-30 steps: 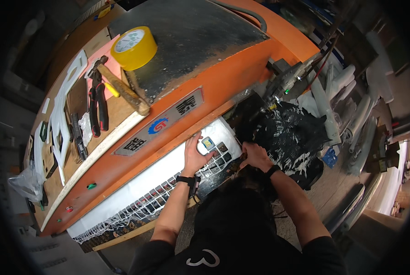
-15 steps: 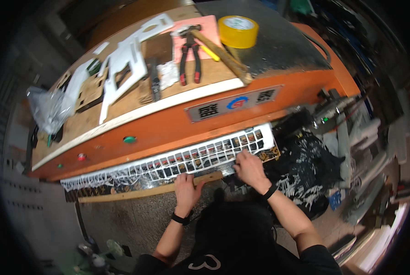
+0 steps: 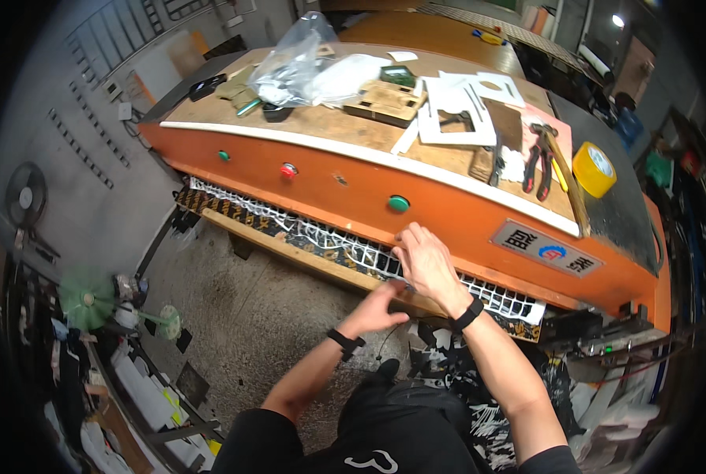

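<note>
A white cut-out sheet (image 3: 321, 237), lattice-like with many small openings, lies along the lower front edge of a long orange machine (image 3: 448, 209), stretching from far left to near right below its row of round buttons. The right hand (image 3: 426, 261) rests on top of this sheet near its middle, fingers spread open and pressed flat against it, just below a green button (image 3: 399, 204). The left hand (image 3: 377, 310) sits just under the sheet's near edge, beside the right hand, fingers curled; whether it grips the sheet cannot be told. A wooden slat (image 3: 306, 257) runs beneath the sheet. On the machine's top lie a clear plastic bag (image 3: 294, 67), white cut panels (image 3: 456, 110), pliers with red handles (image 3: 538, 162) and a yellow tape roll (image 3: 594, 168) at the far right.
</note>
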A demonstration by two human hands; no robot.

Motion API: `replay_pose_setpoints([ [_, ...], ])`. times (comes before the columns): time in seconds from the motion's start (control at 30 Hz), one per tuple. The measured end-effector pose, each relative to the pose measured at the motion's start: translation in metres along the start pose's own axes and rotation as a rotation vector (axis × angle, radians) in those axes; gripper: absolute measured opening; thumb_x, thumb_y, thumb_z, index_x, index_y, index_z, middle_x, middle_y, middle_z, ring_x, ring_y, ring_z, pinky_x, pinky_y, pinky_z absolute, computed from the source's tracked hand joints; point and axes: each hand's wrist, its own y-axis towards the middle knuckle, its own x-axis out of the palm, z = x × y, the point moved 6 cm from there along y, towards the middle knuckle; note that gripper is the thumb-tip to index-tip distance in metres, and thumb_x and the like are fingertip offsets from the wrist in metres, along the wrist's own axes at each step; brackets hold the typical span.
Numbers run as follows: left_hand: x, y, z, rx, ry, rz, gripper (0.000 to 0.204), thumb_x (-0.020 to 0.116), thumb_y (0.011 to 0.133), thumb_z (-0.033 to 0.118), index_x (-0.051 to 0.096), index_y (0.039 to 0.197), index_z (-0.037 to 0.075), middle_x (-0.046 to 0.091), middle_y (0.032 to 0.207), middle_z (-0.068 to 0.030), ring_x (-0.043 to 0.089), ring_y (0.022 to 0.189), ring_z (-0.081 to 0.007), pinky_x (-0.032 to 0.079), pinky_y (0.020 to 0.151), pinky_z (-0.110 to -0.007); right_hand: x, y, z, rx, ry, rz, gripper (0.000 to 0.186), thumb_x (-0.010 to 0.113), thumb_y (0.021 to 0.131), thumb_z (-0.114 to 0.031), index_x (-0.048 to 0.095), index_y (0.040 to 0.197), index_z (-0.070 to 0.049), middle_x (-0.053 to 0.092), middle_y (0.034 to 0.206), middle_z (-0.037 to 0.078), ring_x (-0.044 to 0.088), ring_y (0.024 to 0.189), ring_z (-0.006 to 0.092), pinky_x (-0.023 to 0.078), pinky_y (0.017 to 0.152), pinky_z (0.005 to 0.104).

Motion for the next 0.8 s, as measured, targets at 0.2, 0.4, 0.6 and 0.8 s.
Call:
replay_pose_setpoints([
  [0.2,-0.311,-0.018,-0.095,-0.128,-0.211,0.911,0.092,0.068,0.111,0.044,0.021,0.173,-0.005,0.026,0.179,-0.0249,0.030,0.165,-0.0324,0.029,0.133,-0.042,0.005,0.049,-0.006,0.038,-0.141,-0.068,0.016,0.066,0.102,-0.012,0.064,0.093,0.002,0.068,0.098,0.020,0.070,0.092,0.0402,0.060,0.083,0.0507],
  [0.4,-0.524,0.011,-0.143,-0.138,-0.443,1.179,0.095,0.047,0.108,0.076,0.045,0.163,-0.002,0.062,0.151,-0.0181,0.060,0.137,-0.0230,0.045,0.117,-0.038,0.007,0.049,-0.012,-0.011,-0.158,-0.035,0.013,0.066,0.099,-0.009,0.064,0.093,0.002,0.068,0.098,0.021,0.071,0.094,0.0406,0.060,0.085,0.0506],
  [0.6,-0.536,0.027,-0.166,-0.340,-0.454,1.182,0.069,0.060,0.104,0.072,0.068,0.111,0.004,0.063,0.102,-0.0019,0.052,0.099,-0.0183,0.035,0.099,-0.035,0.010,0.041,-0.008,0.061,-0.039,0.007,0.014,0.065,0.100,-0.011,0.065,0.096,0.003,0.067,0.101,0.021,0.070,0.094,0.0416,0.059,0.084,0.0519],
  [0.8,-0.323,-0.003,-0.115,-0.375,0.412,0.851,0.025,0.078,0.095,0.013,0.066,0.109,-0.004,0.068,0.100,-0.0171,0.067,0.098,-0.0343,0.054,0.094,-0.043,0.018,-0.104,0.038,0.513,-0.100,-0.251,0.034,0.078,0.094,-0.024,0.069,0.112,0.004,0.069,0.115,0.024,0.070,0.109,0.0443,0.056,0.096,0.0544],
])
